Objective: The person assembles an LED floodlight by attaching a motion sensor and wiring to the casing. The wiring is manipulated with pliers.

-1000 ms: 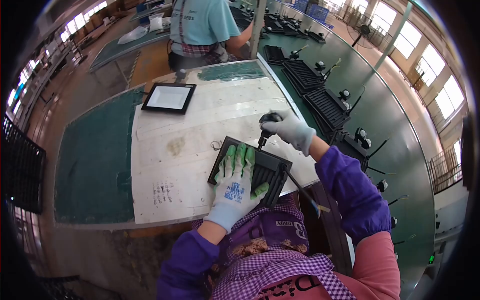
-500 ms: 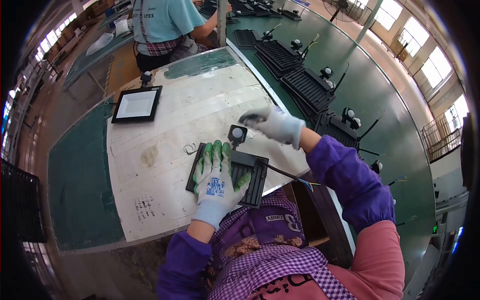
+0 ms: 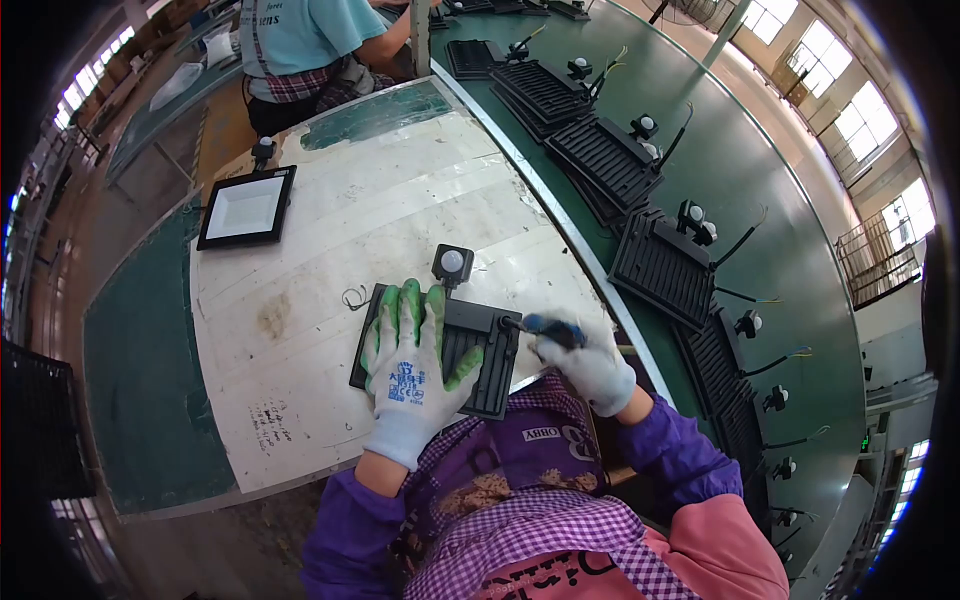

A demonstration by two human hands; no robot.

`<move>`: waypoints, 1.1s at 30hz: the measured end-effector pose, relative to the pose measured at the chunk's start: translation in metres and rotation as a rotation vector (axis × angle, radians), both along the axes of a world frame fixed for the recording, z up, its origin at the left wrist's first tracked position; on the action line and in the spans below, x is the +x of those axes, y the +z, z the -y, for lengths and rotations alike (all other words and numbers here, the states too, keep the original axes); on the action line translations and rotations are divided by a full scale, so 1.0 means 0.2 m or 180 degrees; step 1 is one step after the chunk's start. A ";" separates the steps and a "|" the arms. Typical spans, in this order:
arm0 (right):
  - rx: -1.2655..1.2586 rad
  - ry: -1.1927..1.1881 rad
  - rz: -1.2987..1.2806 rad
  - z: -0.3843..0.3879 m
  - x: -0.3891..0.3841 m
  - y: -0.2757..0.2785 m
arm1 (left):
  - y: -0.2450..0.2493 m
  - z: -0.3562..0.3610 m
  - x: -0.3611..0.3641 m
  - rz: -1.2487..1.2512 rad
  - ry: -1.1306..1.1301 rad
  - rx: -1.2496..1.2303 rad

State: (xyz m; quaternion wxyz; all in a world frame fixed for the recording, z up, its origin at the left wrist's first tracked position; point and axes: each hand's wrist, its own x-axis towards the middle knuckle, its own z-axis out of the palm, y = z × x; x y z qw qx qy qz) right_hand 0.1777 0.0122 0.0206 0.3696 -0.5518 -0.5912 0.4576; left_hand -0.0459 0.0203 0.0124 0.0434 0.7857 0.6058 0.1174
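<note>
A black floodlight housing [image 3: 490, 370] lies ribbed back up on the white-covered bench near my body, its round sensor [image 3: 453, 264] sticking out at the far side. My left hand [image 3: 415, 365], in a white and green glove, lies flat on the housing with its fingers spread. At the housing's right edge, my gloved right hand [image 3: 590, 365] is closed around a blue and black tool [image 3: 553, 330], partly smeared by motion. The tool's tip is by the cable exit at the corner. My right hand hides most of the cable.
Another floodlight [image 3: 246, 208] stands glass side up at the bench's far left. A metal edge [image 3: 540, 200] separates the bench from a green table [image 3: 760, 220] bearing several ribbed housings [image 3: 660, 268] with sensors and wires. A co-worker [image 3: 310, 45] is beyond the bench.
My right hand has come down and toward me to the housing's right edge, and a blue and black tool now shows in it. My left hand still rests on the housing. The view has shifted slightly.
</note>
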 end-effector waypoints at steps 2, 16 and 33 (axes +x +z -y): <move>-0.0417 -0.0228 0.0001 -0.09 -0.09 0.14 | 0.01 0.00 0.00 -0.0041 0.0015 -0.0061; 0.0531 0.0472 0.1018 -0.23 -0.18 0.02 | 0.01 -0.01 -0.01 0.0247 0.0006 0.0085; -0.0430 -0.0038 -0.0351 -0.22 -0.04 0.01 | 0.19 -0.35 0.15 0.3529 -0.1138 -0.0978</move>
